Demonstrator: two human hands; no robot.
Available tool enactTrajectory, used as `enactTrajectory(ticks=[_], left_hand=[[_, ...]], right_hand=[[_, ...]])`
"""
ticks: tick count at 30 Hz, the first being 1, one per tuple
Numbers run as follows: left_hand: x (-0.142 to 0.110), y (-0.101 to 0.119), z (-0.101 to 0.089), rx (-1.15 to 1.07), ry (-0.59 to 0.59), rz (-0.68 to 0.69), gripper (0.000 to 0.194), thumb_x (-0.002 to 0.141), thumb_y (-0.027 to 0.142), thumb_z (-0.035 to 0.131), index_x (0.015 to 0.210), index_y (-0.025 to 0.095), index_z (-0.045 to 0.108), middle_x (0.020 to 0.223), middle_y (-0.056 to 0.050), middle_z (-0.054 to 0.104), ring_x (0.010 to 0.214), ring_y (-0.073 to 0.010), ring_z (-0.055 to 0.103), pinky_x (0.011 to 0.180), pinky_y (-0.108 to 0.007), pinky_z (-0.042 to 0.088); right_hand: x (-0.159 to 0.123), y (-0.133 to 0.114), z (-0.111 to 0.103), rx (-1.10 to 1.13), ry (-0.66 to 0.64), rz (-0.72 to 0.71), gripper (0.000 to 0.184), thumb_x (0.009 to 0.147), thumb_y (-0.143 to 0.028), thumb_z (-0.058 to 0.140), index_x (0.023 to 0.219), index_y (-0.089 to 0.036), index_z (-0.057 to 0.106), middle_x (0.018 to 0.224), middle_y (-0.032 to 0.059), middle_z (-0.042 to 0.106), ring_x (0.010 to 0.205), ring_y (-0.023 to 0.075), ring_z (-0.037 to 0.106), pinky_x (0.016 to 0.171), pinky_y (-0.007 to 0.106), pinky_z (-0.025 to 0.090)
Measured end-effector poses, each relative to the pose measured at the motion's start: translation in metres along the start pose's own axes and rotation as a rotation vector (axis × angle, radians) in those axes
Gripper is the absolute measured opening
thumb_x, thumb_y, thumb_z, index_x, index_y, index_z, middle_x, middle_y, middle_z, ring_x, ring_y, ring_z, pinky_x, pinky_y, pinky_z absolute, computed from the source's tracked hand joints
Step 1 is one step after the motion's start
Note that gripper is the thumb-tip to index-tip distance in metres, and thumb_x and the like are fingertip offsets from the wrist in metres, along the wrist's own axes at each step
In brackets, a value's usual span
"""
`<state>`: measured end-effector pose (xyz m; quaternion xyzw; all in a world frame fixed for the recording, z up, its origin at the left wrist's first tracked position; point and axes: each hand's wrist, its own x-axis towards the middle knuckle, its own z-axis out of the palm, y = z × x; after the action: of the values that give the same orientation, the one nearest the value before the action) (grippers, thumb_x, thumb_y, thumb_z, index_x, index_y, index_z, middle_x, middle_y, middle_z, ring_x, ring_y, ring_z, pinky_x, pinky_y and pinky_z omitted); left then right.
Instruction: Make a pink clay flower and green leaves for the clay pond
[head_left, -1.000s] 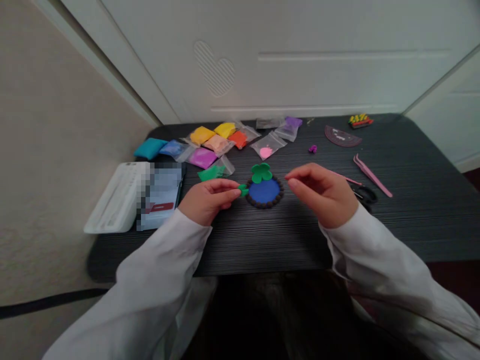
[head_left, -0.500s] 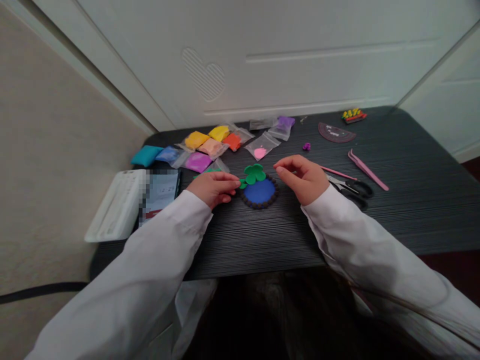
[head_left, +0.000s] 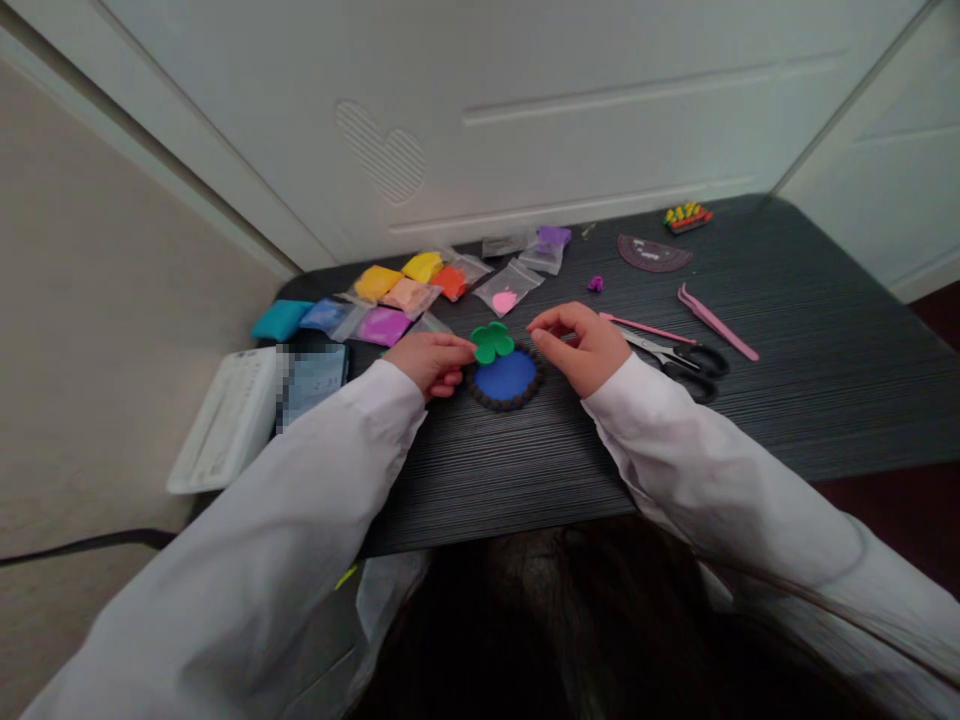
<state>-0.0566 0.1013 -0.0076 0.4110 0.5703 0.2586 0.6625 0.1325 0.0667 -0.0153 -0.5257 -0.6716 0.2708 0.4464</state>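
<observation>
A flat blue clay disc (head_left: 504, 378) edged with dark brown clay balls lies on the dark table between my hands. A lobed green clay piece (head_left: 492, 342), like a leaf or clover, sits over its far edge. On the left, my left hand (head_left: 433, 362) has thumb and fingers pinched at the green clay piece's left side. My right hand (head_left: 581, 345) hovers just right of the disc, thumb and index fingertips brought together. Whether anything tiny is between those fingertips, I cannot tell.
Bags of coloured clay (head_left: 382, 325) lie at the back left, beside a phone (head_left: 315, 380) and a white case (head_left: 225, 420). To the right are scissors (head_left: 675, 360), a pink stick (head_left: 649, 328), pink tweezers (head_left: 718, 322), a protractor (head_left: 654, 254) and a purple clay bit (head_left: 595, 284).
The whole view has shifted slightly, so things appear further left. My left fingers now meet the lobed green piece; the small green bit seen at their tips earlier no longer shows. My right hand keeps its pinch.
</observation>
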Motion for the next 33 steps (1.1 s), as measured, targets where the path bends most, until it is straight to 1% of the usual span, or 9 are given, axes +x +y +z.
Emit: enactTrajectory(ticks=[4,11,19,23,25,29,31,33], left_hand=[[0.004,0.001,-0.001,0.047,-0.02,0.008,0.022,0.053,0.017,0.07,0.061,0.013,0.049,0.038,0.006,0.042,0.028,-0.0027,0.033,0.026,-0.012,0.017],[0.003,0.004,-0.006,0.176,-0.059,-0.021,0.02,0.057,0.019,0.067,0.063,0.015,0.049,0.034,0.008,0.035,0.028,-0.0025,0.03,0.026,-0.011,0.018],[0.0,0.006,-0.011,0.232,-0.097,-0.042,0.021,0.054,0.021,0.069,0.065,0.015,0.051,0.036,0.008,0.036,0.028,-0.0024,0.03,0.028,-0.013,0.016],[-0.003,0.006,-0.014,0.279,-0.126,-0.043,0.018,0.056,0.023,0.067,0.064,0.016,0.053,0.034,0.008,0.035,0.028,-0.0024,0.029,0.029,-0.014,0.017],[-0.003,0.004,-0.015,0.294,-0.131,-0.036,0.017,0.057,0.024,0.067,0.065,0.016,0.053,0.033,0.008,0.035,0.028,-0.0026,0.028,0.029,-0.014,0.017],[-0.003,0.002,-0.015,0.338,-0.13,-0.021,0.018,0.057,0.026,0.066,0.065,0.016,0.053,0.033,0.008,0.035,0.028,-0.0028,0.028,0.029,-0.014,0.018],[-0.003,0.002,-0.014,0.358,-0.128,-0.011,0.02,0.057,0.028,0.067,0.065,0.016,0.053,0.032,0.008,0.034,0.029,-0.0029,0.028,0.03,-0.014,0.02],[-0.004,0.001,-0.014,0.368,-0.128,-0.002,0.022,0.055,0.03,0.068,0.065,0.016,0.054,0.032,0.008,0.034,0.029,-0.0029,0.028,0.03,-0.014,0.021]], right_hand=[[0.0,0.001,0.0,-0.035,0.008,-0.024,0.012,0.07,-0.021,0.051,0.076,-0.016,0.06,0.077,0.0016,0.057,0.066,0.0116,0.052,0.064,0.027,0.042],[-0.001,0.003,0.001,-0.067,-0.006,-0.05,0.012,0.071,-0.022,0.051,0.076,-0.016,0.06,0.076,0.0015,0.056,0.064,0.011,0.052,0.064,0.027,0.042],[-0.004,0.005,0.005,-0.122,-0.058,-0.056,0.012,0.072,-0.023,0.049,0.075,-0.017,0.06,0.073,0.0014,0.056,0.063,0.0108,0.05,0.061,0.025,0.04],[-0.006,0.003,0.007,-0.165,-0.1,-0.063,0.014,0.073,-0.025,0.049,0.073,-0.016,0.06,0.067,0.0007,0.054,0.058,0.01,0.048,0.056,0.023,0.038],[-0.009,0.001,0.008,-0.2,-0.154,-0.119,0.015,0.074,-0.026,0.048,0.074,-0.016,0.06,0.062,-0.0002,0.053,0.056,0.0098,0.047,0.054,0.022,0.036],[-0.015,-0.003,0.012,-0.325,-0.303,-0.325,0.021,0.077,-0.026,0.043,0.085,-0.019,0.062,0.062,0.0002,0.052,0.058,0.011,0.047,0.057,0.024,0.034],[-0.018,-0.004,0.014,-0.401,-0.33,-0.391,0.024,0.078,-0.026,0.042,0.091,-0.02,0.061,0.066,0.0014,0.055,0.062,0.0123,0.049,0.06,0.026,0.032],[-0.019,-0.005,0.015,-0.47,-0.328,-0.434,0.026,0.078,-0.027,0.041,0.095,-0.021,0.06,0.07,0.0026,0.058,0.065,0.0136,0.05,0.06,0.028,0.03]])
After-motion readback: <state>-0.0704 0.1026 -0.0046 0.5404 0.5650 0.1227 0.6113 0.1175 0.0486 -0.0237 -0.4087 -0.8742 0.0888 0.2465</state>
